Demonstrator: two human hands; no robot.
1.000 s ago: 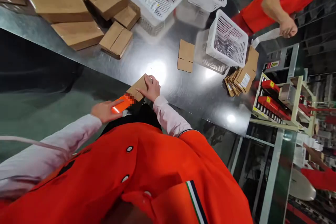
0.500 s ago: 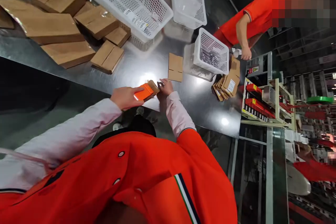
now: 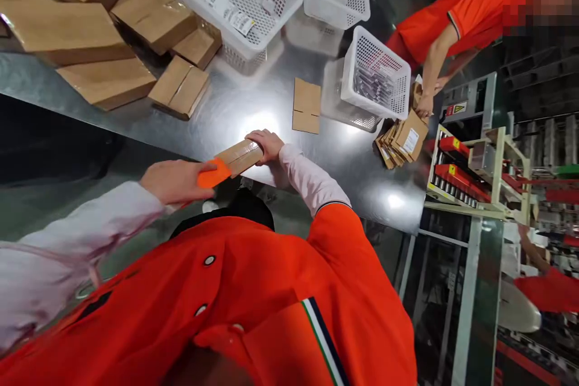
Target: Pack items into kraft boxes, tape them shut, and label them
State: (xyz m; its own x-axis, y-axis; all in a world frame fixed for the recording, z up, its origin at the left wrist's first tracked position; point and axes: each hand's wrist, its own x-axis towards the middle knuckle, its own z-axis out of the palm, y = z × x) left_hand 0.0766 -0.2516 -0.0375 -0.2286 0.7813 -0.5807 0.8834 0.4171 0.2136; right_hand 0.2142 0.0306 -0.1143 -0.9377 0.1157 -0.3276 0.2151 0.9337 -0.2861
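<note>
My left hand (image 3: 174,182) is closed around an orange tape dispenser (image 3: 214,174), its shape partly hidden by my fingers. The dispenser is at the near left end of a small, narrow cardboard box (image 3: 242,157), which has a shiny strip of clear tape along its top. At the box's other end my right hand (image 3: 268,146) grips it, fingers wrapped over the edge. The box is at the front edge of the metal table (image 3: 357,178). A flat piece of cardboard (image 3: 306,105) lies just beyond my right hand.
Several closed cardboard boxes (image 3: 94,81) are piled at the left. White perforated baskets (image 3: 253,48) stand along the back. At the right lies a stack of flat cardboard packets (image 3: 404,140), with a co-worker's hand (image 3: 425,105) on it. A roller conveyor (image 3: 461,184) stands past the table's end.
My left hand has drawn the orange dispenser left, away from my right hand, to the box's near end. My right hand now grips the far end. The co-worker's hand has reached the packets.
</note>
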